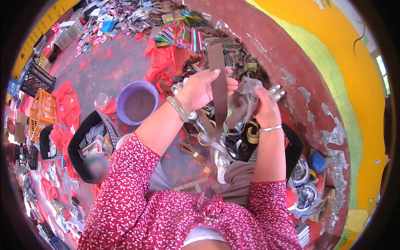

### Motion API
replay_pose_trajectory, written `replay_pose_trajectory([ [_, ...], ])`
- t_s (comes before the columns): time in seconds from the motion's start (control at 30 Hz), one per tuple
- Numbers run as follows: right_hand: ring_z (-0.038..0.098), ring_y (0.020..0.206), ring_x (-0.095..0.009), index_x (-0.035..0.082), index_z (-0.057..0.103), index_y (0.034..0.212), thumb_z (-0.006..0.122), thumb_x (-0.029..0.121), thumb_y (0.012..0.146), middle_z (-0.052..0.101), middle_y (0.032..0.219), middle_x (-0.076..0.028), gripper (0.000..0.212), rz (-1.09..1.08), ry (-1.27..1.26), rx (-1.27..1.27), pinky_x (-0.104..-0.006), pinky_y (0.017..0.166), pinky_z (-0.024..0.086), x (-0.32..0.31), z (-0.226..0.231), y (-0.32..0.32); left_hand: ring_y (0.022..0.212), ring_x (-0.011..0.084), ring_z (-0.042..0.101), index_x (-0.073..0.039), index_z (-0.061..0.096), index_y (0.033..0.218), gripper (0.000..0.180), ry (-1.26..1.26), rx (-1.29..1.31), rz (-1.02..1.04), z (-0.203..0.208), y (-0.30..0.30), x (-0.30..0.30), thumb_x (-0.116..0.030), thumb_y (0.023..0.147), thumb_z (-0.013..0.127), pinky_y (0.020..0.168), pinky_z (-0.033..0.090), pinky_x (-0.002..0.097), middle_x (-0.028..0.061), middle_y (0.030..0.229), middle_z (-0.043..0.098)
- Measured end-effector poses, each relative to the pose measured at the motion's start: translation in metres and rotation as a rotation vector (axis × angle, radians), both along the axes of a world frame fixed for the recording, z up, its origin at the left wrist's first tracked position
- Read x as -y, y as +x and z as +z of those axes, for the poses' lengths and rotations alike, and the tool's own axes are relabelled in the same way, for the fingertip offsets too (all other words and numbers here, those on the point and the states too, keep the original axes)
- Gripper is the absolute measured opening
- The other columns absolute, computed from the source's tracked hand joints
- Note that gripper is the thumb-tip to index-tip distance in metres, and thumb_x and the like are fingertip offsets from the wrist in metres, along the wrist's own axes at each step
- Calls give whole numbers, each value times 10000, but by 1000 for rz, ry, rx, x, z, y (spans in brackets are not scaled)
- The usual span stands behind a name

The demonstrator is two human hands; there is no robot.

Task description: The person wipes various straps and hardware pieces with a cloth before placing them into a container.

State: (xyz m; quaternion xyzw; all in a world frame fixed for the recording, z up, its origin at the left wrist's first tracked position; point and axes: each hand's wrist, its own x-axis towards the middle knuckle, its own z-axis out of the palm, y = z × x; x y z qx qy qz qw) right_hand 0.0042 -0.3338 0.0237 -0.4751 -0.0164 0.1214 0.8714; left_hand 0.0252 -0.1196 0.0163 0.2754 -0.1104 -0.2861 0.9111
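Thumb in front and fingers behind, my left hand is closed on a flat brown belt. One end of the belt stands up above the hand, and the rest hangs down in a loop. My right hand is closed on a crumpled, greyish, see-through wrapping, perhaps a thin plastic bag. A brown strap runs down from beside the wrapping; I cannot tell whether it belongs to the same belt. Below and behind both hands lies a tangled heap of belts and straps, several with shiny wrapping.
A purple basin stands left of my left forearm. A black-lined box of small goods sits farther left, past an orange crate. Coiled brown cord lies by my shoe. The peeling painted wall borders the right side.
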Motion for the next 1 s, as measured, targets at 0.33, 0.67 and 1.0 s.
replay_pose_trajectory([
  [0.33, 515, 1053, -224, 30, 355, 1281, 490, -44, 778, 505, 1157, -111, 526, 23, 88, 144, -376, 869, 452, -7, 9, -9, 833, 182, 598, -47, 414, 1178, 306, 423, 364, 10, -5, -14, 27, -18, 874, 435, 731, 519, 327, 96, 972, 571],
  [0.67, 600, 782, -205, 116, 453, 1136, 601, -34, 746, 581, 946, -66, 444, -159, 150, 33, -334, 609, 525, -37, 4, -20, 769, 176, 612, 18, 521, 1037, 208, 511, 199, -126, -10, -20, 32, -120, 888, 476, 654, 531, 280, 84, 858, 598],
  [1.0, 582, 737, -148, 21, 562, 951, 570, 115, 835, 611, 848, -44, 150, -565, 197, -54, -269, 661, 473, -25, -11, 10, 545, 88, 538, -33, 563, 843, 192, 690, 374, -325, -9, -41, 52, -207, 886, 495, 514, 428, 217, 15, 614, 552],
])
